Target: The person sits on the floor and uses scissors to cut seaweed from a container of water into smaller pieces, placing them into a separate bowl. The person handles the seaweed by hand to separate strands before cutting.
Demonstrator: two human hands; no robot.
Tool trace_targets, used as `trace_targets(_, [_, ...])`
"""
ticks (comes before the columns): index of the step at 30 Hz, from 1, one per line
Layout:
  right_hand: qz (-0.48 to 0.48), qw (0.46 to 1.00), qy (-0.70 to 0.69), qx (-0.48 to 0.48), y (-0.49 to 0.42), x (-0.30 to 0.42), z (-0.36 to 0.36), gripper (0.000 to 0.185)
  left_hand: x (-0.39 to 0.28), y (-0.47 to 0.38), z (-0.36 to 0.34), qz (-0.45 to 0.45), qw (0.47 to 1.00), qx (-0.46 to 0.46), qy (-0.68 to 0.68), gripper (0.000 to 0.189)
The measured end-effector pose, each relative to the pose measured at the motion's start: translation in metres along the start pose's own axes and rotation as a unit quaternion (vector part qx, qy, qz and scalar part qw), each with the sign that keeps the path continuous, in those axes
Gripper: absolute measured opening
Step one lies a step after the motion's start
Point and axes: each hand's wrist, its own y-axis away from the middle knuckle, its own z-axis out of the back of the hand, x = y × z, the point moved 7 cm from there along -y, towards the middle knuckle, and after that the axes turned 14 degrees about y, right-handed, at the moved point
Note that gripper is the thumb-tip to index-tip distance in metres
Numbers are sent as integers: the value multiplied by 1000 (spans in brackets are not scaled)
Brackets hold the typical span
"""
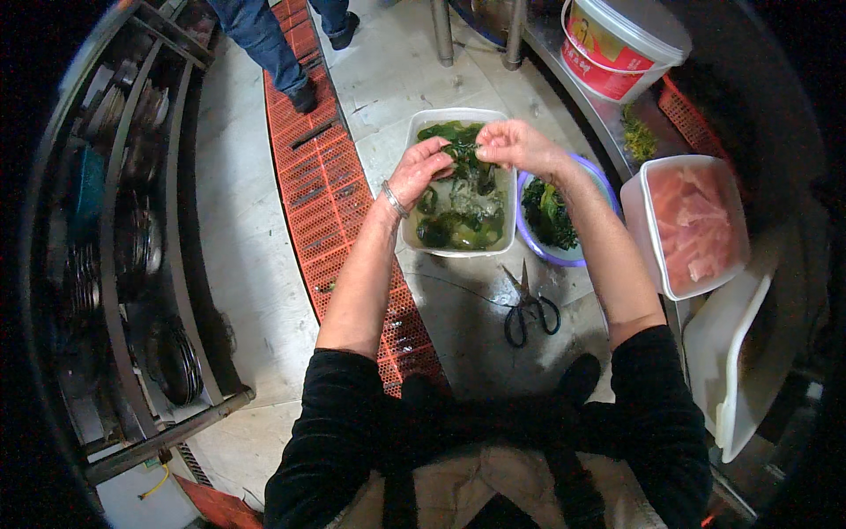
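Observation:
My left hand [421, 169], with a metal bangle on its wrist, and my right hand [519, 151] are raised over a white rectangular plastic tub [459, 252]. Pinched between the fingertips of both is a dark green strip that looks like seaweed [464, 153], part of it hanging down. Inside the tub, more green pieces [456, 228] lie in cloudy water. Beside it on the right, partly behind my right forearm, stands a purple-rimmed basin [558, 260] holding dark leafy greens [547, 215]. Black-handled scissors [527, 307] lie on the floor nearer me, blades apart.
Red perforated matting [324, 178] runs along the left, where another person's legs [264, 46] stand. Shelving [175, 218] at far left holds stacked dishes. On the right are a metal shelf [605, 125], a lidded bucket [615, 53], and a tub [654, 231] of pale pink pieces, perhaps meat.

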Motion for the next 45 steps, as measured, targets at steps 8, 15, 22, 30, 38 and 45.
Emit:
trace_targets(8, [102,994,-11,-38,14,128,29,19,-23,12,-54,-72,993,92,-32,64])
trace_targets(15, [118,977,-129,-122,23,128,47,20,-24,20,-60,-56,994,65,71,29])
trace_targets(22, [74,923,-311,-213,46,52,67,13,-31,20,-17,-39,995,-93,-10,9])
trace_targets(30, [19,894,-324,-310,77,-19,80,9,-37,14,-2,-59,989,-122,-65,11])
trace_targets(38, [49,852,-384,-352,110,-54,84,18,-13,-14,-39,-22,982,-116,-147,18])
trace_targets(45, [-257,875,253,-324,188,-178,-5,26,42,-60,-84,71,976,-50,-199,16])
